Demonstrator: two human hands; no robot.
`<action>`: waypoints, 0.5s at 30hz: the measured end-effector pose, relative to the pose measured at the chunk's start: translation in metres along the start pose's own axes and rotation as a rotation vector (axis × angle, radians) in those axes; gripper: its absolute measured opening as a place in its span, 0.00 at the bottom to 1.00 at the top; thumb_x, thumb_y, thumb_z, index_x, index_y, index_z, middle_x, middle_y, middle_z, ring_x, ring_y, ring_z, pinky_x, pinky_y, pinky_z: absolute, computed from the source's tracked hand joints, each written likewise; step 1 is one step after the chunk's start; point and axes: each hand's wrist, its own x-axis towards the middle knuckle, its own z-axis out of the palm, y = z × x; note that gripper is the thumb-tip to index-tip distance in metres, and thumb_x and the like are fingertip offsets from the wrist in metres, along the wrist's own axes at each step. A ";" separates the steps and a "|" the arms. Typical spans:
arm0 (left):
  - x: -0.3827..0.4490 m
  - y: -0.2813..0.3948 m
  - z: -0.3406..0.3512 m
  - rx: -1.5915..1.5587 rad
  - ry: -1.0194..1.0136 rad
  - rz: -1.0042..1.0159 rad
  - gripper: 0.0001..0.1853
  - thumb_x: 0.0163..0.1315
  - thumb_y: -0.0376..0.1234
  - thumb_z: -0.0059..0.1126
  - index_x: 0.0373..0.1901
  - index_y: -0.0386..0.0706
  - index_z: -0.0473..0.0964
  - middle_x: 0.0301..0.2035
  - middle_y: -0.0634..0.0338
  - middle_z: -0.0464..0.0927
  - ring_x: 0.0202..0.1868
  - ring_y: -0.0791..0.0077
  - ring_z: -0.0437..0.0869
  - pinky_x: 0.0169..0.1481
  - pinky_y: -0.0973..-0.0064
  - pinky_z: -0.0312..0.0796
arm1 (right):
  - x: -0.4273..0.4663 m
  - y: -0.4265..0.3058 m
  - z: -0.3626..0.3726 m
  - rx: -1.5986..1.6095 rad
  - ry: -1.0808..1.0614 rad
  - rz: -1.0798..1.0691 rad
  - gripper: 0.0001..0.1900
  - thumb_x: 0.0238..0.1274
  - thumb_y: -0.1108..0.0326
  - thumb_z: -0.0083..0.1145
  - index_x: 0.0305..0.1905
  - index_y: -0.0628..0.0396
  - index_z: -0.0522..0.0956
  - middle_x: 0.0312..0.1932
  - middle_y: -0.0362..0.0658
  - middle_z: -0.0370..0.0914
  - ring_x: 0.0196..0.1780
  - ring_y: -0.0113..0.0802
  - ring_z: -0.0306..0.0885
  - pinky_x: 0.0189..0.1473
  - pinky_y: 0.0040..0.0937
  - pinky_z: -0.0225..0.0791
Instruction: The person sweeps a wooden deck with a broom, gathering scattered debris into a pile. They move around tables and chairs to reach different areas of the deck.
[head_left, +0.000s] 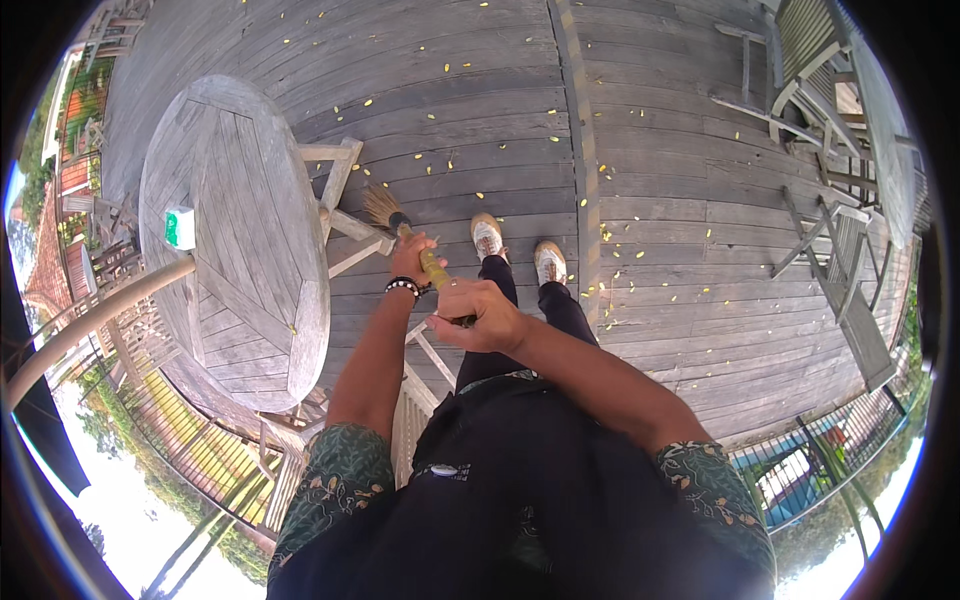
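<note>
A broom with stiff straw-like bristles (383, 205) points away from me, its bristles close to the legs of a round table. My left hand (414, 260) wraps around the lower part of its yellowish handle (433, 268), just behind the dark binding. Around the top end of the handle my right hand (478, 313) is closed, nearer to my body. Small yellow leaves (480, 196) lie scattered over the grey wooden deck (660, 187), many of them along a striped strip (587, 165) to the right of my feet.
The round wooden table (240, 247) stands close on my left, with a pole (105, 322) and a white and green box (180, 229) at it. A wooden chair (412, 405) is beside my legs. Folding chairs (847, 255) and another table (885, 135) stand at the right.
</note>
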 end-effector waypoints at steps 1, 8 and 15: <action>0.005 0.021 0.011 -0.115 0.031 0.105 0.21 0.53 0.44 0.81 0.45 0.48 0.83 0.57 0.52 0.84 0.66 0.47 0.79 0.79 0.46 0.60 | -0.003 -0.016 -0.009 -0.044 0.038 0.058 0.15 0.58 0.73 0.69 0.22 0.57 0.72 0.20 0.41 0.68 0.25 0.38 0.69 0.33 0.38 0.63; 0.037 0.244 -0.003 -0.539 -0.237 0.547 0.11 0.60 0.39 0.74 0.39 0.46 0.83 0.36 0.58 0.86 0.45 0.56 0.87 0.52 0.58 0.78 | 0.005 -0.167 -0.067 -0.375 0.237 -0.025 0.15 0.47 0.79 0.68 0.18 0.56 0.70 0.15 0.41 0.65 0.19 0.38 0.66 0.26 0.36 0.64; 0.024 0.227 -0.078 -0.414 0.015 0.606 0.07 0.59 0.33 0.69 0.38 0.45 0.81 0.31 0.59 0.85 0.39 0.55 0.86 0.45 0.58 0.77 | 0.036 -0.207 -0.062 -0.021 0.327 -0.191 0.12 0.51 0.77 0.66 0.19 0.58 0.73 0.15 0.39 0.70 0.20 0.35 0.71 0.28 0.39 0.68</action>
